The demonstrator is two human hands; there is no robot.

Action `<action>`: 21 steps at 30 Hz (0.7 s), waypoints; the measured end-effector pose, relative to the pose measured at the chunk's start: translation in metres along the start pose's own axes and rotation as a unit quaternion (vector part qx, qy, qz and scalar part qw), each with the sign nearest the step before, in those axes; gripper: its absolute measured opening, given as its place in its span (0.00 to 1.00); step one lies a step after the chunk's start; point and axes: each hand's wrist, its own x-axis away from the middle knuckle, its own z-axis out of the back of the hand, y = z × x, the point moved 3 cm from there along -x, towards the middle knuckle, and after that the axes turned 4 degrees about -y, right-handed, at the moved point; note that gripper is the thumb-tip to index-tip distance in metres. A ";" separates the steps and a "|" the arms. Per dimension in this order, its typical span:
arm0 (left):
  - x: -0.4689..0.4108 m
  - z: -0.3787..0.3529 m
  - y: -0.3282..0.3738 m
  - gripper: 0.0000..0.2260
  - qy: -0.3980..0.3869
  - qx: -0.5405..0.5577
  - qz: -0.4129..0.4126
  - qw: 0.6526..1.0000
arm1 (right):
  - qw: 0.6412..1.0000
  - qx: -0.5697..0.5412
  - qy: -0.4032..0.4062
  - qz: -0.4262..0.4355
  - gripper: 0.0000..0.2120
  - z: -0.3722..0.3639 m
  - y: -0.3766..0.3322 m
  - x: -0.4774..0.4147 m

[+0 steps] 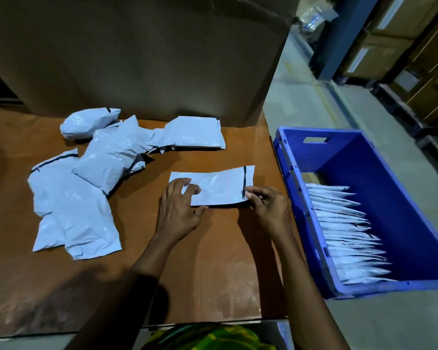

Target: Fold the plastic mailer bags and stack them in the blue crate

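Pressing down on the left end of a folded mailer (pixel 218 185), the left hand (pixel 177 213) is lying with its fingers spread and only slightly bent, the thumb running along the mailer's near edge. The right hand (pixel 271 210) is pinching the mailer's near right corner between thumb and fingertips, just beside the dark strip crossing that end. The mailer is lying flat on the bench (pixel 213 261), near its right edge, its long side running left to right. A pile (pixel 86 178) of loose, puffy mailers is sitting to the left, apart from the one being handled. The crate (pixel 402 198) is standing just beside the bench's right edge, and a row (pixel 347 236) of folded mailers is standing on edge along its left wall. A cardboard box (pixel 137 59) is rising behind the bench.
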 end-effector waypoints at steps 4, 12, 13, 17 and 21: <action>-0.015 0.018 0.009 0.11 0.069 -0.058 -0.043 0.995 | 0.998 0.029 -0.028 0.050 0.14 0.020 -0.007 -0.011; -0.047 0.050 0.067 0.05 0.104 -0.145 -0.089 0.980 | 0.957 0.195 0.032 0.211 0.09 0.035 -0.012 -0.048; -0.051 0.052 0.073 0.05 0.107 -0.151 -0.087 0.979 | 0.955 0.191 0.035 0.224 0.08 0.041 -0.014 -0.052; -0.070 0.057 0.100 0.05 0.116 -0.158 -0.075 0.978 | 0.937 0.192 0.061 0.287 0.08 0.076 -0.016 -0.070; -0.095 0.041 0.145 0.06 0.140 -0.139 -0.104 0.975 | 0.905 0.199 0.133 0.353 0.11 0.132 -0.004 -0.087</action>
